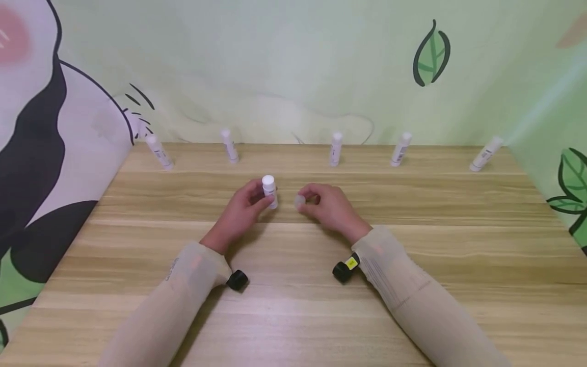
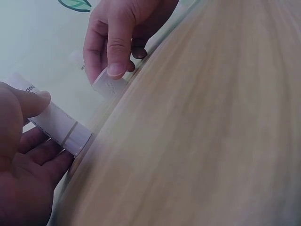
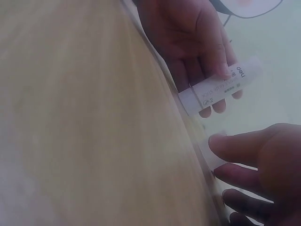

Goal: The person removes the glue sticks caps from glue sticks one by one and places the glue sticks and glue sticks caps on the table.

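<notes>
With fingers (image 3: 194,70) pinching, our left hand (image 1: 243,208) holds a white cylindrical glue stick (image 1: 269,188), our right hand (image 1: 333,206) a translucent ribbed cap (image 1: 300,201).

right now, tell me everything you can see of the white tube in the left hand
The white tube is a slim, smooth, plastic-looking cylinder with dark print and a seam near its lower end. It is roughly upright, gripped between thumb and fingers by the left hand; whether its base touches the table is unclear.
</notes>
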Tool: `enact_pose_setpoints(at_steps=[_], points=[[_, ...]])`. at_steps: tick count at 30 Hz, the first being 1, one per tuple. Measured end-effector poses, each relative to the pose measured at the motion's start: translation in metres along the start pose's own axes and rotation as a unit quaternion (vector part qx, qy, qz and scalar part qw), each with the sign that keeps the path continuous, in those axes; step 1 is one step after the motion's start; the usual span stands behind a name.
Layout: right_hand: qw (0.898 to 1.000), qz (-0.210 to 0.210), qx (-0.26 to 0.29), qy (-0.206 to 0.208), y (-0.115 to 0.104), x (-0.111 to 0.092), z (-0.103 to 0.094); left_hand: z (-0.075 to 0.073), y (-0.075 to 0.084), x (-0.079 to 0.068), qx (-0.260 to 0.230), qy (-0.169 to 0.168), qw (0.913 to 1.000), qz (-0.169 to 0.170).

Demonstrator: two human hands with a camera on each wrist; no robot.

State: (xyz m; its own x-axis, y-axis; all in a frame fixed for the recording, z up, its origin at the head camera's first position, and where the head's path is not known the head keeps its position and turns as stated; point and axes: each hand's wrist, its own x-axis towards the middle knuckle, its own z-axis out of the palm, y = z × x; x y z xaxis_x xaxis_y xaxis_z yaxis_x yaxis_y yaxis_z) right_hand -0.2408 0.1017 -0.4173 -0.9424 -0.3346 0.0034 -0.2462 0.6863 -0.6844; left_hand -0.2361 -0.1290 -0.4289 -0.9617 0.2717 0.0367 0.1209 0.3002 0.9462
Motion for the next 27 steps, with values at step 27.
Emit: enact_pose_setpoints(at_steps=[27], points=[[1.000, -0.012, 0.000, 0.011, 0.0024, -0.0014, 0.0011, -0.0057, -0.0007, 0.0002, 0.005, 0.008, 1.0000, 0.001]])
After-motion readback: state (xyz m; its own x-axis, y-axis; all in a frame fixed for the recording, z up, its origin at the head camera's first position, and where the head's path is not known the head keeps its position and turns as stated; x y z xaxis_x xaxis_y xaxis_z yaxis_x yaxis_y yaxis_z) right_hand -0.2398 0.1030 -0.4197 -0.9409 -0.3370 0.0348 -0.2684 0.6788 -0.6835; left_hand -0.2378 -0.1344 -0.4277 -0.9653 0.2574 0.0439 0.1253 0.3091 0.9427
